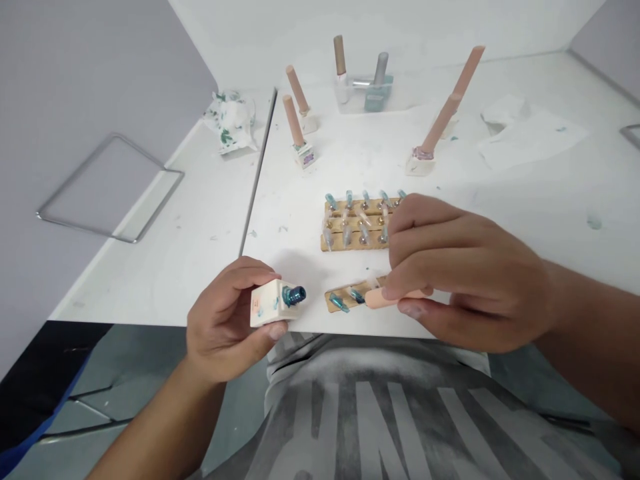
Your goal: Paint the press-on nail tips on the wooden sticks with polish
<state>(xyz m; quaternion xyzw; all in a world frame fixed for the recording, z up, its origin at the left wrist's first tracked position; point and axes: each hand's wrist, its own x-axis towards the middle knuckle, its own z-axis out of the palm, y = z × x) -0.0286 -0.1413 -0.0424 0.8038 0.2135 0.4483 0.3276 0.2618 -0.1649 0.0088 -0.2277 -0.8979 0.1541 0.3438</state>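
Both hands work at the near edge of the white table (200, 233). The right hand (465, 273) pinches a peach brush handle (383, 298). The left hand (225, 327) wraps an uncapped white polish bottle (273, 303), which is tipped sideways with teal at its neck. Beyond them, a wooden rack (350, 227) holds rows of nail tips. Under the handle, a shorter strip (345, 300) carries teal ones.

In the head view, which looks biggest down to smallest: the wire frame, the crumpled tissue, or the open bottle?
Largest: wire frame.
Then crumpled tissue and open bottle look alike; the bottle sits nearer the camera, so unranked.
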